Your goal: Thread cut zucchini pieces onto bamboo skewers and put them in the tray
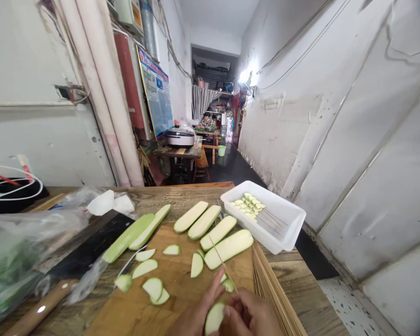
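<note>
At the near edge of the cutting board, my right hand is closed around a thin wooden skewer, which points up and to the left. My left hand is closed on a pale green zucchini slice, with the right fingertips against its side. More half-round slices lie scattered on the board. Beyond the hands rest several halved zucchini pieces, cut faces up. Part of another slice shows just past my fingers.
A white plastic tub at the back right holds skewered slices. Bare skewers lie bundled right of the board. At left are a cleaver with a wooden handle, long zucchini pieces and a plastic bag of greens.
</note>
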`<move>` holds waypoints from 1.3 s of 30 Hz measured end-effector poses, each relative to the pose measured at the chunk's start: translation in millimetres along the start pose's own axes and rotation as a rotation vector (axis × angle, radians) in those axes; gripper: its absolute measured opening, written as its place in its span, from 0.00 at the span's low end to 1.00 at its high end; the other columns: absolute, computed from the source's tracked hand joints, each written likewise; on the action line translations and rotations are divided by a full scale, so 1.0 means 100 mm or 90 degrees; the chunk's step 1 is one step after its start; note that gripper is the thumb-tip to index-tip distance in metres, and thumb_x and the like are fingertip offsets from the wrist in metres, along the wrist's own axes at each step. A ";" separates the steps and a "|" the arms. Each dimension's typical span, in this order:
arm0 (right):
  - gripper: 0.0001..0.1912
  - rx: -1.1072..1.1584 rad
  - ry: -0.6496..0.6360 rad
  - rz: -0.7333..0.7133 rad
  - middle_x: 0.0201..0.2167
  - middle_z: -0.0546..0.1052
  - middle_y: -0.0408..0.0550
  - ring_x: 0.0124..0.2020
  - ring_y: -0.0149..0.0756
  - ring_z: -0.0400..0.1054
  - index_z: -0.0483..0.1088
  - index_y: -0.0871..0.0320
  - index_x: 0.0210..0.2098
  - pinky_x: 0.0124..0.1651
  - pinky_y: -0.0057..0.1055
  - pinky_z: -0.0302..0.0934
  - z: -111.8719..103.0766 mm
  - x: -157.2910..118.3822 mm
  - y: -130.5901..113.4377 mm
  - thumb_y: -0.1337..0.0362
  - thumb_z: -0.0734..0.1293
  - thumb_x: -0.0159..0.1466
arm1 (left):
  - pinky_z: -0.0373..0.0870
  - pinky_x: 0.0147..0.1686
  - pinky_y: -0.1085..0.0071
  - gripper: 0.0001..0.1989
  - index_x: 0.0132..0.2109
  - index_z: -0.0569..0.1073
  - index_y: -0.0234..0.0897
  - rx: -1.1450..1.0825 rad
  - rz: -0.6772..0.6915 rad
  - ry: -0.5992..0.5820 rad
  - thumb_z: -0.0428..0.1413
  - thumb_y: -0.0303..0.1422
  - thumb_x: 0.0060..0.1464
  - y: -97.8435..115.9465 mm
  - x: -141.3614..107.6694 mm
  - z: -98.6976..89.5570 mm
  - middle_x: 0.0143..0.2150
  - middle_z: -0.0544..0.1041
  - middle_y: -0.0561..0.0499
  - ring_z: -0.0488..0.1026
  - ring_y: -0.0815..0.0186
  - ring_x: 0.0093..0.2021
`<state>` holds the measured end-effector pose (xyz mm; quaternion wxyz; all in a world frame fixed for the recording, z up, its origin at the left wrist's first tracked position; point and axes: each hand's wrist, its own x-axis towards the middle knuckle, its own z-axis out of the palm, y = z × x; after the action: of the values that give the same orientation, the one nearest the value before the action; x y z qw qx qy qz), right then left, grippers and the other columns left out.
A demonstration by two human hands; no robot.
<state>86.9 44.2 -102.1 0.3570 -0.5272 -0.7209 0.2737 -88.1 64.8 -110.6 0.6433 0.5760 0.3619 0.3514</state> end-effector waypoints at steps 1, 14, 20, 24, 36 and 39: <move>0.14 0.018 -0.012 -0.001 0.21 0.72 0.45 0.22 0.34 0.65 0.72 0.58 0.29 0.24 0.26 0.58 -0.02 0.01 0.00 0.55 0.62 0.61 | 0.55 0.57 0.57 0.41 0.63 0.54 0.54 0.005 -0.012 -0.015 0.60 0.43 0.43 0.01 0.00 0.01 0.55 0.71 0.48 0.61 0.51 0.59; 0.16 0.345 -0.017 0.238 0.25 0.71 0.44 0.26 0.31 0.65 0.69 0.60 0.28 0.32 0.27 0.60 -0.21 0.21 -0.27 0.52 0.69 0.55 | 0.68 0.49 0.63 0.15 0.45 0.76 0.36 -0.260 -0.137 0.116 0.56 0.38 0.52 0.37 0.00 0.13 0.41 0.78 0.47 0.73 0.61 0.43; 0.18 0.212 0.006 0.195 0.27 0.67 0.42 0.25 0.30 0.62 0.61 0.58 0.50 0.27 0.24 0.56 -0.25 0.05 -0.35 0.53 0.55 0.68 | 0.71 0.48 0.63 0.10 0.43 0.74 0.29 -0.483 -0.177 0.309 0.53 0.28 0.55 0.41 0.16 0.13 0.41 0.78 0.41 0.76 0.61 0.43; 0.19 0.142 -0.191 0.113 0.23 0.64 0.40 0.23 0.30 0.59 0.59 0.54 0.54 0.25 0.25 0.54 -0.27 -0.20 -0.27 0.53 0.51 0.69 | 0.71 0.49 0.64 0.10 0.45 0.71 0.27 -0.530 -0.153 0.393 0.51 0.23 0.55 0.37 0.21 -0.01 0.42 0.78 0.39 0.75 0.60 0.45; 0.26 0.367 -0.278 0.203 0.18 0.61 0.38 0.19 0.25 0.53 0.71 0.57 0.48 0.24 0.22 0.53 0.03 -0.35 -0.16 0.45 0.56 0.65 | 0.74 0.47 0.64 0.09 0.42 0.71 0.23 -0.613 -0.172 0.452 0.51 0.21 0.54 0.38 0.21 -0.18 0.48 0.75 0.33 0.72 0.55 0.50; 0.31 0.437 -0.293 0.299 0.17 0.60 0.36 0.14 0.22 0.48 0.65 0.57 0.55 0.17 0.19 0.45 0.07 -0.42 -0.09 0.42 0.58 0.62 | 0.73 0.48 0.64 0.08 0.41 0.72 0.25 -0.598 -0.148 0.455 0.52 0.21 0.54 0.40 0.19 -0.17 0.46 0.76 0.35 0.73 0.56 0.49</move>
<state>84.5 1.5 -109.0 0.2704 -0.4531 -0.5102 0.6792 -95.0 93.3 -73.6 0.7014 0.0328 0.4226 0.5730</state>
